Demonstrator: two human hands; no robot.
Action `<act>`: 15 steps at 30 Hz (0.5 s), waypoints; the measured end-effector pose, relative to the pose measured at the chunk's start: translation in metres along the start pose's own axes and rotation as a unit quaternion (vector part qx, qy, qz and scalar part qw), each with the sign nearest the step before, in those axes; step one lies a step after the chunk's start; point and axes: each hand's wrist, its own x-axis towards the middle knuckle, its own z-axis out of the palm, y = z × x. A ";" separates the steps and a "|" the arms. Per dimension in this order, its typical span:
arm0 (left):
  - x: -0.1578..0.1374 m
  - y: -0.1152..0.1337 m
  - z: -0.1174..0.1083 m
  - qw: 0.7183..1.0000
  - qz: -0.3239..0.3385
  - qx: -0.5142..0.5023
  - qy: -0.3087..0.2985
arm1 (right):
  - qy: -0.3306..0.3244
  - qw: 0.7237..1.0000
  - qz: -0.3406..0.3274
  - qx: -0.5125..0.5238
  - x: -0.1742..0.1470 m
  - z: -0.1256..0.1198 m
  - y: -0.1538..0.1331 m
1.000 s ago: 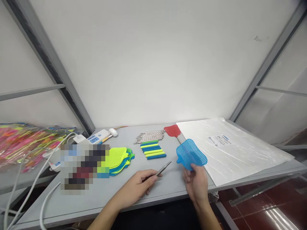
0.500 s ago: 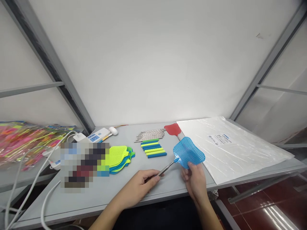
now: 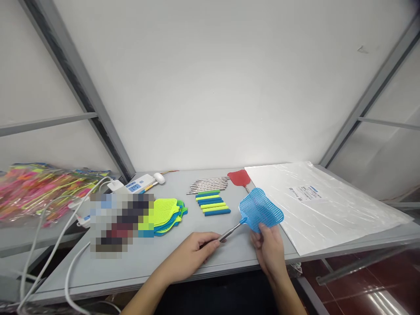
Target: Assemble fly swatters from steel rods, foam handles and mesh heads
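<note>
Currently, I am viewing both hands at the near edge of the desk. The left hand is closing its thumb and fingers around a metal rod, with the front part of the rod protruding toward the right. The right hand is pinching the near edge of a blue mesh head between thumb and fingers. The head is tilting above the desk, its narrow neck meeting the tip of the rod; I am not able to tell how deep the rod is sitting. Beyond the hands, blue, green and yellow tubes are lying in a row, with further metal rods resting just behind them. A red swatter is lying behind the blue head. Stacked mesh heads are occupying the left side, and a white wrapped package is covering the right.
</note>
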 end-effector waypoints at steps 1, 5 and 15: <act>0.000 0.000 0.000 1.000 -0.002 -0.006 -0.004 | -0.001 1.000 0.000 -0.001 0.000 0.000 0.000; 0.001 0.000 -0.002 0.999 0.005 -0.023 -0.021 | 0.006 1.000 -0.005 -0.005 0.000 -0.001 0.001; 0.000 -0.002 -0.001 0.999 0.013 -0.039 -0.013 | -0.028 0.999 0.035 -0.010 0.000 0.003 -0.003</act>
